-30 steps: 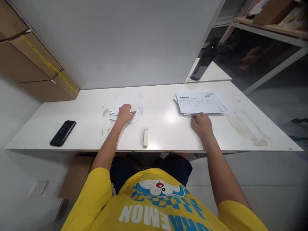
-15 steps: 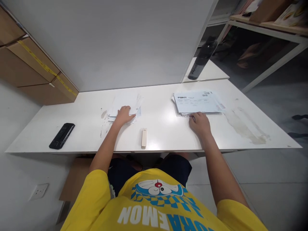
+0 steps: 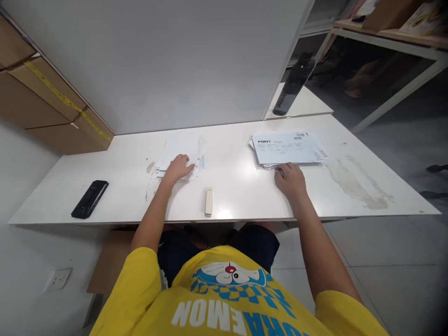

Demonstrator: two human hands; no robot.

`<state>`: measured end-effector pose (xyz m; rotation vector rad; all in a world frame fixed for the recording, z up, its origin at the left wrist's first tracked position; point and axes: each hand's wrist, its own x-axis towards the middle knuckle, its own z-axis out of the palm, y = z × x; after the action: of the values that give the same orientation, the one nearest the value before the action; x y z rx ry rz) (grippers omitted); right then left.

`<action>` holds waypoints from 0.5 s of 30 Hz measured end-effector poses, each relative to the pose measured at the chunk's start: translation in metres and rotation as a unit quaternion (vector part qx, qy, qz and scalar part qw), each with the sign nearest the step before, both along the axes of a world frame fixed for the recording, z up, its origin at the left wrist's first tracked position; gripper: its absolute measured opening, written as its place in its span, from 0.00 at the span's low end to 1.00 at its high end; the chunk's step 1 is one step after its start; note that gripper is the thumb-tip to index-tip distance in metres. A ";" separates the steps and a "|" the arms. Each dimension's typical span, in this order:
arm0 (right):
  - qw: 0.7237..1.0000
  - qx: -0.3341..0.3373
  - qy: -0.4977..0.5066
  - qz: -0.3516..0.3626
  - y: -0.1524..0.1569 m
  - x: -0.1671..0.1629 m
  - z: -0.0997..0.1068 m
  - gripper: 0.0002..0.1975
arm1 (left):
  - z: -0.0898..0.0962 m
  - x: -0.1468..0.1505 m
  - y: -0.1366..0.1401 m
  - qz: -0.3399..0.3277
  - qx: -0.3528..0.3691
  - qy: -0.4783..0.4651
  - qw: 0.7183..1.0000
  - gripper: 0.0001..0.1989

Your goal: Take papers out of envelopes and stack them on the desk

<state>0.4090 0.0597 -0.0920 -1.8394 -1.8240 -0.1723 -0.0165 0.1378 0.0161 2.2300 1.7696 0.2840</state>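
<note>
On the left of the white table, a loose pile of white papers (image 3: 178,145) lies with its edges uneven. My left hand (image 3: 180,167) rests on the near part of this pile, fingers spread and thumb apart. To the right, a stack of printed sheets (image 3: 283,148) carries "PONY" lettering on its top sheet. At the near edge of that stack is my right hand (image 3: 291,179), its fingers curled and touching the edge. What lies under those fingers is hidden. Between the hands, closer to the front edge, lies a slim cream object (image 3: 209,201) that looks like a stapler.
A black phone-like device (image 3: 90,199) lies at the table's left. Cardboard boxes (image 3: 52,105) stand at the back left, one with yellow tape. Behind the table (image 3: 231,186) rises a grey panel (image 3: 182,65). A dark bottle (image 3: 294,86) stands beyond its right edge.
My left thumb has drawn in slightly on the paper pile. My right hand has stayed at the printed stack's edge.
</note>
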 end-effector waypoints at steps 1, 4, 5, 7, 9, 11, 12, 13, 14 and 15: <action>1.000 -0.001 0.000 0.000 0.000 0.000 0.000 0.12 | 0.001 -0.001 0.001 -0.004 0.009 -0.010 1.000 0.10; 1.000 0.001 0.006 0.003 0.000 -0.001 0.000 0.12 | 0.004 -0.004 -0.001 0.001 0.041 -0.032 0.999 0.12; 1.000 0.002 0.008 0.004 0.000 0.000 0.000 0.12 | 0.006 -0.005 -0.004 0.009 0.051 -0.034 0.998 0.13; 1.000 0.004 0.013 0.005 0.000 0.002 -0.002 0.12 | 0.011 -0.007 -0.015 0.038 0.097 -0.062 0.993 0.14; 1.000 0.004 0.021 0.006 -0.001 0.004 -0.003 0.12 | 0.017 -0.013 -0.034 0.099 0.191 -0.158 0.964 0.13; 0.999 0.009 0.034 0.011 -0.004 0.004 0.000 0.12 | 0.020 -0.024 -0.056 0.187 0.302 -0.310 0.882 0.14; 0.999 0.018 0.047 0.011 -0.007 0.001 0.003 0.12 | 0.019 -0.030 -0.067 0.227 0.339 -0.384 0.828 0.14; 0.997 0.031 0.071 0.007 -0.010 -0.005 0.008 0.13 | 0.016 -0.037 -0.078 0.259 0.357 -0.447 0.779 0.16; 0.993 0.049 0.107 -0.002 -0.015 -0.016 0.015 0.13 | 0.012 -0.043 -0.088 0.280 0.354 -0.501 0.739 0.17; 0.986 0.066 0.151 -0.010 -0.020 -0.030 0.023 0.14 | 0.005 -0.049 -0.098 0.292 0.337 -0.544 0.710 0.18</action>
<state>0.3793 0.0396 -0.0687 -1.6901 -1.5490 -0.0177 -0.0659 0.0402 0.0215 1.0457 1.5895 2.1261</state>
